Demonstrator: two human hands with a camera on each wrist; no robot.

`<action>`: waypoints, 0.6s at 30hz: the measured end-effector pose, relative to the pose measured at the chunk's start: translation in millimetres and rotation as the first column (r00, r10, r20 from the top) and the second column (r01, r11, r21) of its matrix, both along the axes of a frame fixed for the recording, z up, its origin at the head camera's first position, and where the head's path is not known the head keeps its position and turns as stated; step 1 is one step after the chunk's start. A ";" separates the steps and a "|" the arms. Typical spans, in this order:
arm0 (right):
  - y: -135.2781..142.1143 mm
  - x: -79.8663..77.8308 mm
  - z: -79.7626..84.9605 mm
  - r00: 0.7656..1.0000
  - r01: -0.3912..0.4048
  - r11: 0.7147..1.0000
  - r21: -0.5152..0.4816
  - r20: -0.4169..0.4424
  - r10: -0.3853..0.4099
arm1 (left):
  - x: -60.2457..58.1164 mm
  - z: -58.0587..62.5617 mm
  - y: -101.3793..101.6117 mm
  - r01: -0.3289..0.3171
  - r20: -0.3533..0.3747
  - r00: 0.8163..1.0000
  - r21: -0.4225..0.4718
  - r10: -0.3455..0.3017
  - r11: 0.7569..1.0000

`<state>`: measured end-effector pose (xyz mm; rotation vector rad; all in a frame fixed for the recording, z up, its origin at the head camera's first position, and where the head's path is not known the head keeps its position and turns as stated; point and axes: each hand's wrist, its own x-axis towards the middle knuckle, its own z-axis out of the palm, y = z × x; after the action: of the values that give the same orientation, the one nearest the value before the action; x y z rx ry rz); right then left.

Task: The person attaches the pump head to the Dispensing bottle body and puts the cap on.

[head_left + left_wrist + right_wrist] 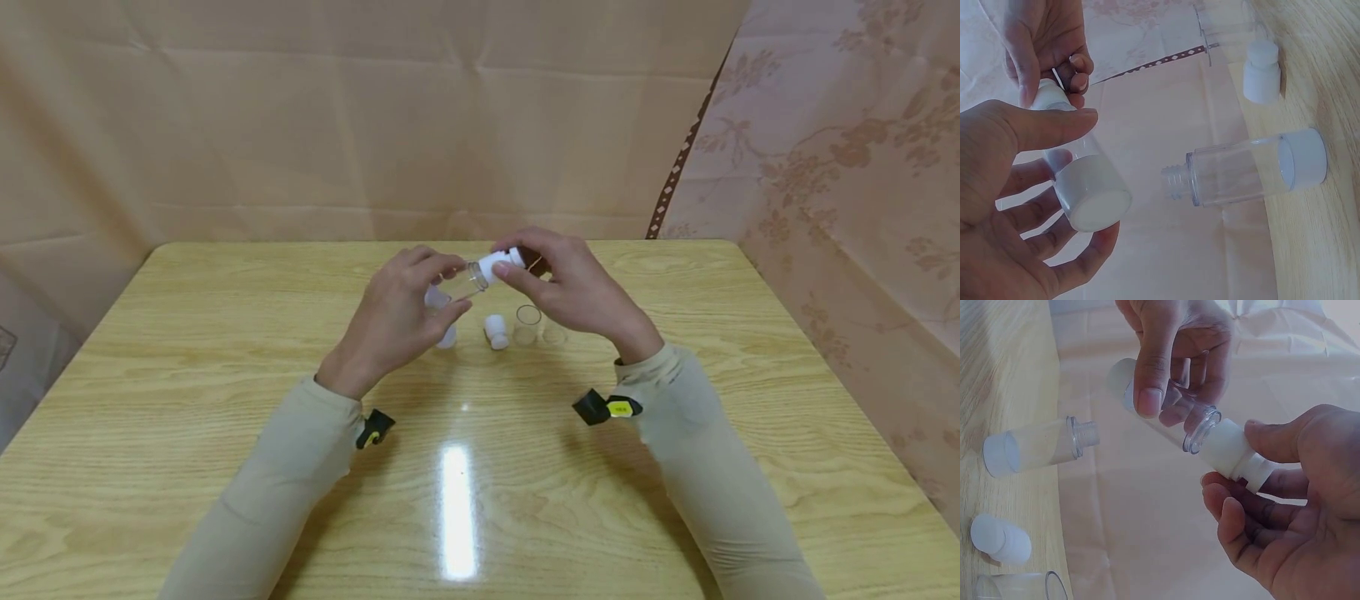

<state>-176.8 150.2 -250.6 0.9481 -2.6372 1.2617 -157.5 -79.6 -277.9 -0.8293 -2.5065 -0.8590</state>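
My left hand point(401, 312) grips a clear bottle point(1169, 415) with a white base point(1094, 194), thumb on one side and fingers on the other. The bottle is held tilted above the table. At its neck end sits a white pump head point(1229, 450), which my right hand point(573, 283) pinches between thumb and fingers. The pump's collar meets the bottle's shoulder; how tightly it is fastened I cannot tell. Beyond the left hand, a second clear bottle point(1235, 169) with a white base stands upright, its threaded neck bare.
Another white pump head point(496, 331) is on the wooden table point(525, 500), just below the hands. To its right are a clear cap point(527, 329) and a second clear cap point(555, 333). A beige cloth point(375, 125) hangs behind the table's far edge.
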 end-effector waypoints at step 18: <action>-0.1 0.2 -1.0 0.997 0.080 0.994 0.070 -0.004 -0.080 | -0.4 -0.8 0.9 0.007 -0.058 0.998 -0.004 -0.007 1.000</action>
<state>-176.6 150.1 -251.6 0.8429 -2.7053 1.1588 -157.8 -78.7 -278.7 -0.8526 -2.4570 -0.8201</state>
